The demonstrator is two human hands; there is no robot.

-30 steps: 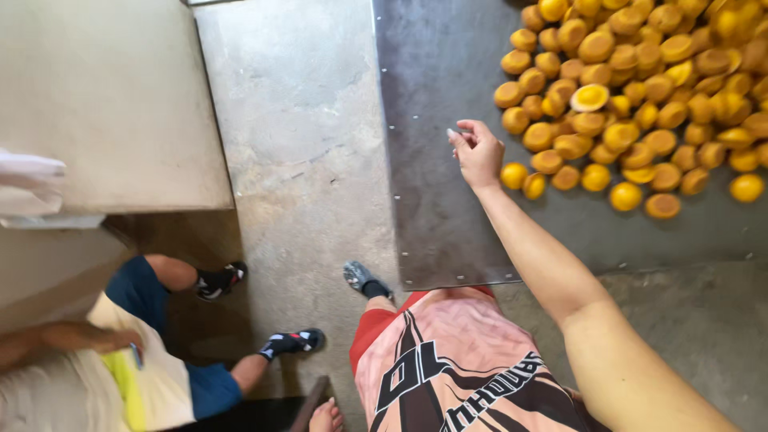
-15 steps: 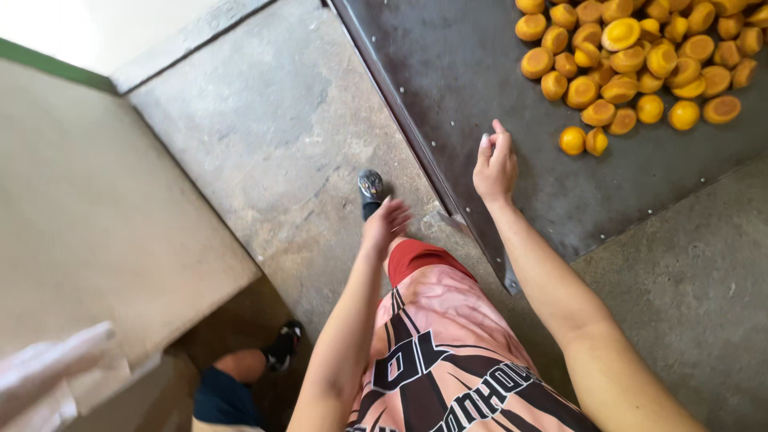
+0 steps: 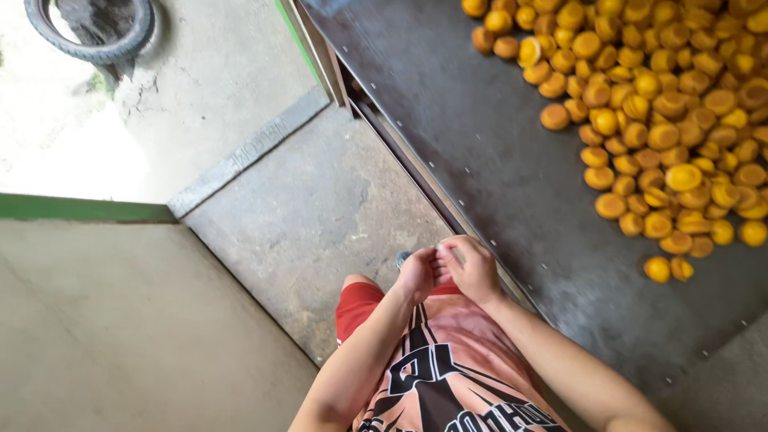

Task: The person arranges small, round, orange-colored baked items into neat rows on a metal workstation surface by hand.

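Observation:
My left hand (image 3: pixel 418 274) and my right hand (image 3: pixel 474 268) meet in front of my chest, fingertips touching, fingers curled. A small greyish bit shows between the fingers; I cannot tell what it is or which hand has it. Both hands hover over the near edge of a dark metal table (image 3: pixel 496 160). A big pile of orange-yellow round fruit pieces (image 3: pixel 664 120) lies on the table to the upper right, well away from my hands. I wear a red and pink printed shirt and red shorts.
Concrete floor (image 3: pixel 312 200) lies left of the table. A pale wall with a green top edge (image 3: pixel 80 210) fills the lower left. An old tyre (image 3: pixel 88 32) lies on the ground at the top left. My shoe (image 3: pixel 402 258) peeks out below my left hand.
My right hand has come off the table top and my left hand has risen to meet it. The view has swung, showing more of the fruit pile and the tyre.

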